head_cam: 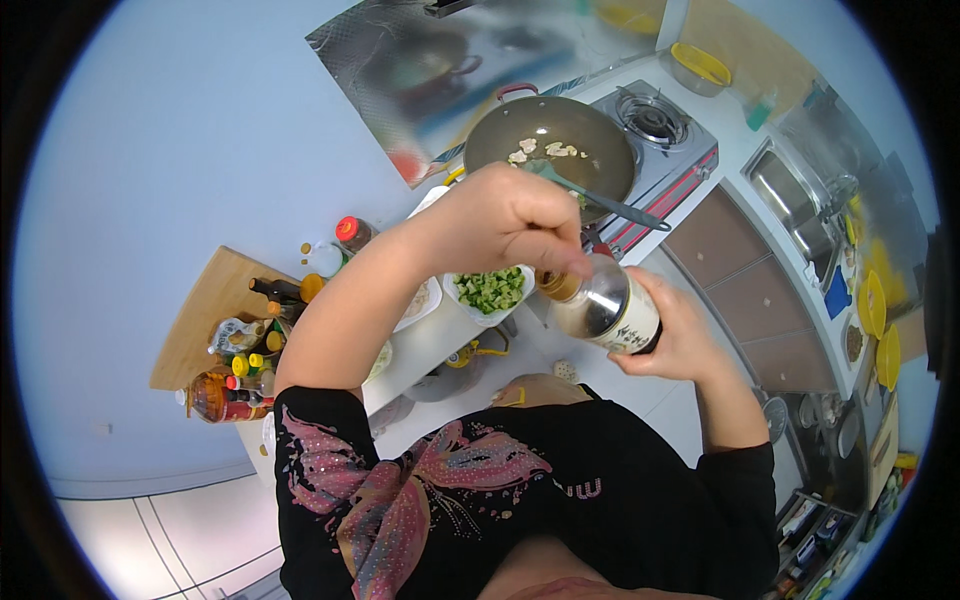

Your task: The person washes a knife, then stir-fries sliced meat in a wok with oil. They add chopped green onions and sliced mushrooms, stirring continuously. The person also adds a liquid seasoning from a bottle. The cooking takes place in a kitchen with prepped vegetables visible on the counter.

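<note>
My right hand [667, 322] grips the labelled body of a glass bottle [604, 311] with dark liquid in it, tilted with its neck to the left. The fingers of my left hand [525, 221] are pinched at the bottle's brown-gold cap [556, 286]; the hand partly hides it. Just beyond is a large wok [592, 127] on the stove, with pale food pieces [559, 150] inside. A grey-green spatula [600, 199] leans in the wok, its handle over the near rim. Chopped green vegetables [491, 291] fill a white dish below my left hand.
Seasoning bottles [259, 352] and a red-lidded jar [354, 232] crowd the left counter by a wooden board [199, 315]. A bare gas burner [654, 118] is right of the wok. Further right are a steel sink [787, 191] and yellow baskets [872, 304]. A gas cylinder [442, 379] stands beneath the counter.
</note>
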{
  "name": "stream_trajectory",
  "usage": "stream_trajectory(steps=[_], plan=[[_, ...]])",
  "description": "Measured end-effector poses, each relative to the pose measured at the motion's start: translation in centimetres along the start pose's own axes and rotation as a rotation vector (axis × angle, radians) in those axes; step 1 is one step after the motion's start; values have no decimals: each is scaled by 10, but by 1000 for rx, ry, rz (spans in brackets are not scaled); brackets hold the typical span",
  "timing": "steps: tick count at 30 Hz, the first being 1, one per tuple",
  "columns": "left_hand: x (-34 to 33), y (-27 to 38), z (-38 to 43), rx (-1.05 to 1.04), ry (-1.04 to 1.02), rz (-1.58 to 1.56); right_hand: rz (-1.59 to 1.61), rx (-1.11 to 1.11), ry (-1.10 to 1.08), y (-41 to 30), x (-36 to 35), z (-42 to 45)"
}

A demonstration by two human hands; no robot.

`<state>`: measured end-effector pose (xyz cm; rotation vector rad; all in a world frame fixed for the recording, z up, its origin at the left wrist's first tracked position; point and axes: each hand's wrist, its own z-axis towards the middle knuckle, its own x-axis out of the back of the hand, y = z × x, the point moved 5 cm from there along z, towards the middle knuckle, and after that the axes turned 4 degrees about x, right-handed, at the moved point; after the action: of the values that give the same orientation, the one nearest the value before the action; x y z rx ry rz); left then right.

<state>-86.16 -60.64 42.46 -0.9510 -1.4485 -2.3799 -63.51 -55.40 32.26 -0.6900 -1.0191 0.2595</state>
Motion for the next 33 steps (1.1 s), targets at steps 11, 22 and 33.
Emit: stream_trajectory(steps=[11, 22, 33], plan=[[-7, -54, 66, 183, 235, -709, 183, -46, 45, 39, 23, 32], [-91, -120, -44, 321, 638, -660, 67, -79, 230, 58, 38, 76], [-128, -165, -206, 781, 1177, -643, -570, -275, 69, 106, 86, 75]])
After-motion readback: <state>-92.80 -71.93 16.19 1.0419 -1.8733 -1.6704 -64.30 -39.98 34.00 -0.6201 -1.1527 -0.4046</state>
